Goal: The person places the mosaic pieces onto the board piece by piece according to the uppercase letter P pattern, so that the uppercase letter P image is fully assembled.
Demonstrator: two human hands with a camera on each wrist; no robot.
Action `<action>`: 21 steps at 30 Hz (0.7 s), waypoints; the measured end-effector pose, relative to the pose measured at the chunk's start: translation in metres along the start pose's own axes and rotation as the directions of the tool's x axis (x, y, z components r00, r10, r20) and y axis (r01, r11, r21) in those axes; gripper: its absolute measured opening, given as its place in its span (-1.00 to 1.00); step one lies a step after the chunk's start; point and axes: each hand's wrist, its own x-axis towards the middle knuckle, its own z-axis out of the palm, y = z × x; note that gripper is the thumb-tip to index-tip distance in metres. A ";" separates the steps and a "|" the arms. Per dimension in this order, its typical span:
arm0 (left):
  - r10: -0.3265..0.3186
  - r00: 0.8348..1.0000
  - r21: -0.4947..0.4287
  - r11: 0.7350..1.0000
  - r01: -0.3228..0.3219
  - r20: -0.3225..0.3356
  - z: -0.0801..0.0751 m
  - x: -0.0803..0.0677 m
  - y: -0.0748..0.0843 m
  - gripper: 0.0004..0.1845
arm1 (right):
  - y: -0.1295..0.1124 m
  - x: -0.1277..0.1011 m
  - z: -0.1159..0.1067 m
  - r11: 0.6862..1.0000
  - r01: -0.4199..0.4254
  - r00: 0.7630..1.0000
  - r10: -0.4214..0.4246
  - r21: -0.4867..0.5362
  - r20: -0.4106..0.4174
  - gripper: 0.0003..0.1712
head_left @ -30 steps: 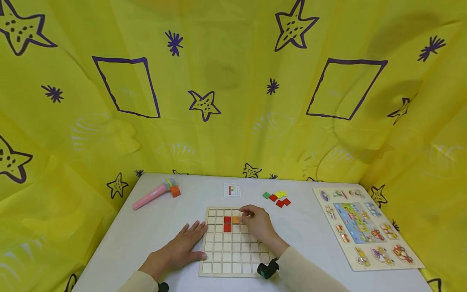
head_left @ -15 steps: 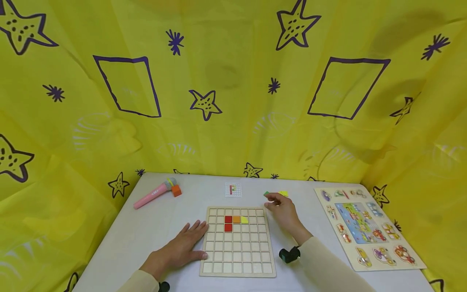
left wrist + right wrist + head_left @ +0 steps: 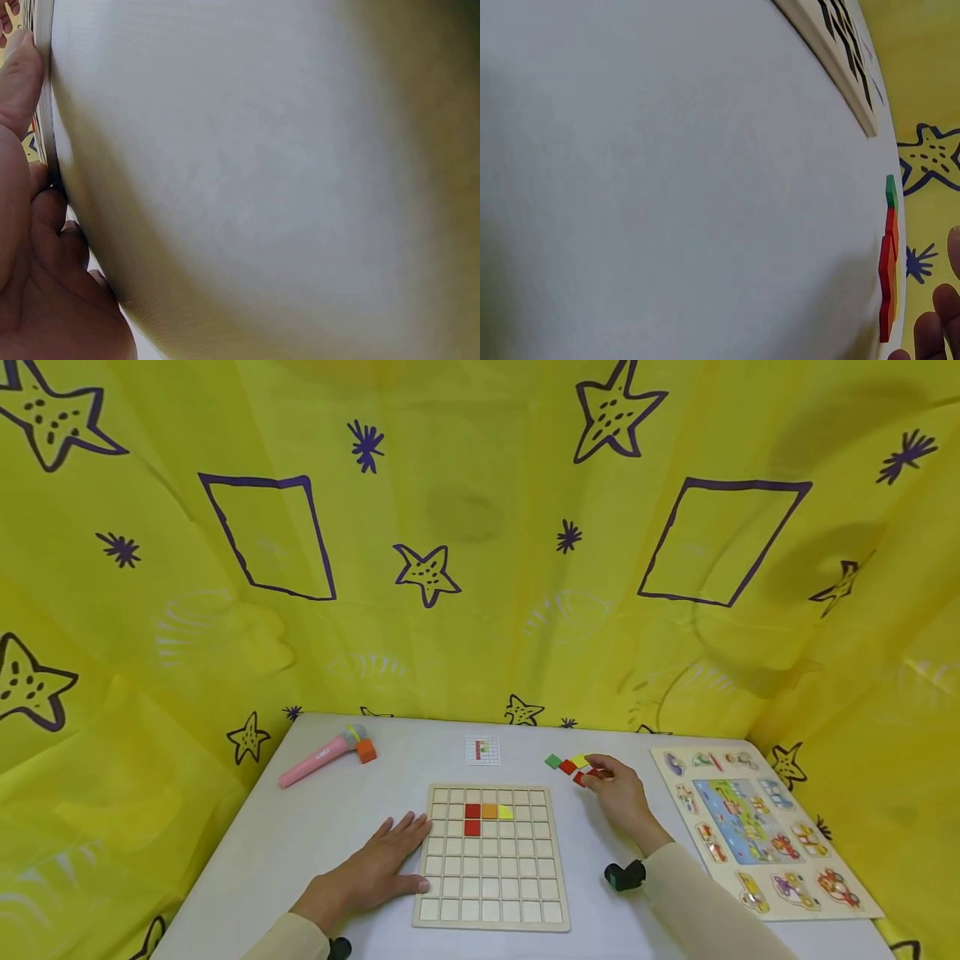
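My left hand point(image 3: 375, 868) lies flat on the table, fingertips and thumb at the left edge of a wooden grid board point(image 3: 480, 889). In the left wrist view, its thumb point(image 3: 21, 79) rests along the board's side. Near the board's top sit two red tiles point(image 3: 472, 819), an orange tile point(image 3: 489, 811) and a yellow rounded tile point(image 3: 506, 812). My right hand point(image 3: 624, 797) is over a small group of loose tiles, fingers loosely bent, with no tile seen between them. The group shows a green tile point(image 3: 553, 761), a red tile point(image 3: 567, 767) and a yellow tile point(image 3: 579, 761); the hand partly hides others.
Behind the board lies a small pattern card point(image 3: 482, 750). A pink toy microphone point(image 3: 318, 761) and an orange cube point(image 3: 366, 751) are at the back left. A wooden picture puzzle point(image 3: 757, 818) stands on the right. Yellow cloth point(image 3: 480, 635) encloses the table.
My right hand has left the board and moved right to the loose tiles. A yellow tile now sits beside the orange one. The left hand has stayed put.
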 end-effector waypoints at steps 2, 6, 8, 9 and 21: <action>0.001 1.000 0.001 1.000 -0.001 0.001 0.000 0.000 0.000 0.05 | 0.003 0.001 -0.003 1.000 -0.014 1.000 0.014 -0.020 0.011 -0.53; 0.012 1.000 0.009 1.000 -0.012 -0.008 0.000 0.001 -0.001 0.05 | 0.007 0.003 -0.008 0.999 -0.021 0.999 0.022 -0.045 0.037 -0.50; 0.020 1.000 0.010 1.000 -0.020 -0.015 0.001 0.001 -0.001 0.04 | 0.009 0.003 -0.010 0.998 -0.024 0.998 0.027 -0.049 0.052 -0.49; 0.023 1.000 0.013 1.000 -0.023 -0.017 0.001 0.002 -0.002 0.04 | 0.009 0.003 -0.010 0.998 -0.027 0.998 0.030 -0.050 0.060 -0.48; 0.015 1.000 0.011 1.000 -0.015 -0.018 0.001 0.002 -0.002 0.04 | 0.017 0.009 -0.007 0.994 -0.049 0.994 0.058 -0.093 0.088 -0.48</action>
